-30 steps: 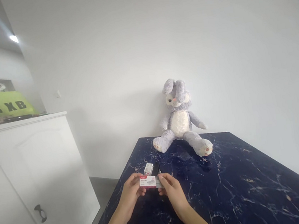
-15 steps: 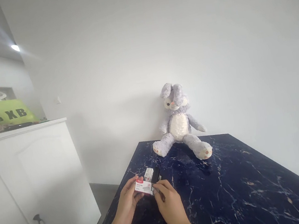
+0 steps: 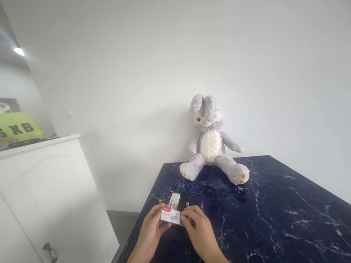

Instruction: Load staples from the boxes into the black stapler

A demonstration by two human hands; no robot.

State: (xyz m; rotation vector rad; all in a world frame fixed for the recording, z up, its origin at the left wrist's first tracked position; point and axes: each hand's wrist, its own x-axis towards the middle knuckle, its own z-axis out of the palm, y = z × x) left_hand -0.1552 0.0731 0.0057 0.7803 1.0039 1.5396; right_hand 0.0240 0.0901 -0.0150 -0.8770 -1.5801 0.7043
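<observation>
A small red-and-white cardboard box (image 3: 171, 216) with printing and a grey picture on its face is tilted towards me above the near left part of the table. My left hand (image 3: 151, 231) is closed round its left end, thumb on top and fingers beneath. At the right end, the thumb and forefinger of my right hand (image 3: 200, 232) pinch the box's edge. Just behind it on the table lie a second small white box (image 3: 174, 200) and a dark, elongated object (image 3: 183, 200), partly hidden, whose kind I cannot make out.
A grey plush rabbit (image 3: 210, 146) sits at the back of the dark blue marbled table (image 3: 273, 213), against the wall. To the left stands a white cabinet (image 3: 63, 201) with a yellow-green bag (image 3: 6, 128) on top. A gap separates cabinet and table.
The box has tipped slightly, so its printed face shows at a different angle. Both hands stay on it. The whole view has shifted a little.
</observation>
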